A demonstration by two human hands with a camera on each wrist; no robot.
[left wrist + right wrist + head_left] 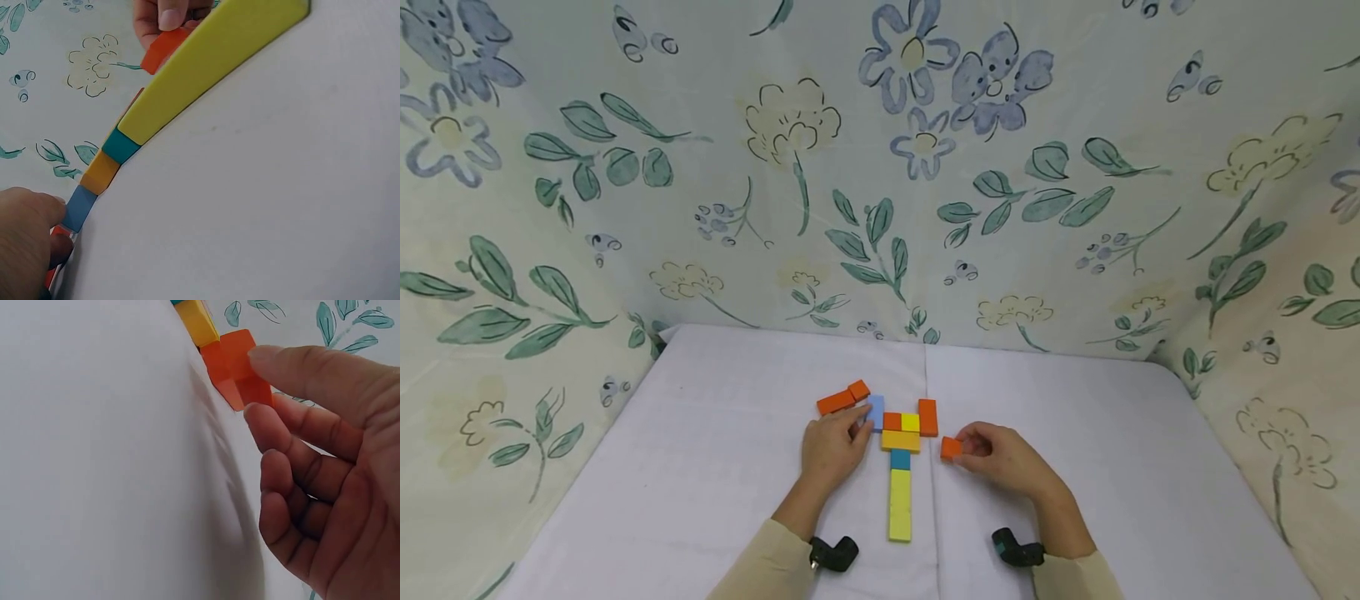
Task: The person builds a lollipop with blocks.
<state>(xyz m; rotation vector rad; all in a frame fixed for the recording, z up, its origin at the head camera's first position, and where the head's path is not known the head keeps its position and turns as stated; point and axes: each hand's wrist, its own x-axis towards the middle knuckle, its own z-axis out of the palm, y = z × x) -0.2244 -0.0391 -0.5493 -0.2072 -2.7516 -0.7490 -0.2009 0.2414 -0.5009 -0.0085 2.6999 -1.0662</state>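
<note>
On my feed the right hand (1003, 454) pinches an orange cube (951, 448) between thumb and fingertips, just right of the laid-out blocks; whether it touches the bench (1037, 392), I can't tell. My left hand (835, 446) has its fingertips against the blue block (876, 414); I can't make out whether they pinch it or merely steady it.

To handle the cube well, I'd grip it lightly and high, its base level, and slide in slowly so my knuckles don't nudge the upright red bar (928, 417) nearby. With the left I'd press gently; these pieces look unfastened, so a sideways push could likely break the line.

Between the blue block and that bar sit a small red block (892, 422) and a yellow block (910, 422), then, towards me, an amber bar (900, 441), a teal block (900, 460) and a long lime block (900, 506). Beyond the left hand, a slanted red bar (837, 403) lies beside another small cube (859, 390). I see no containers in any view.
</note>
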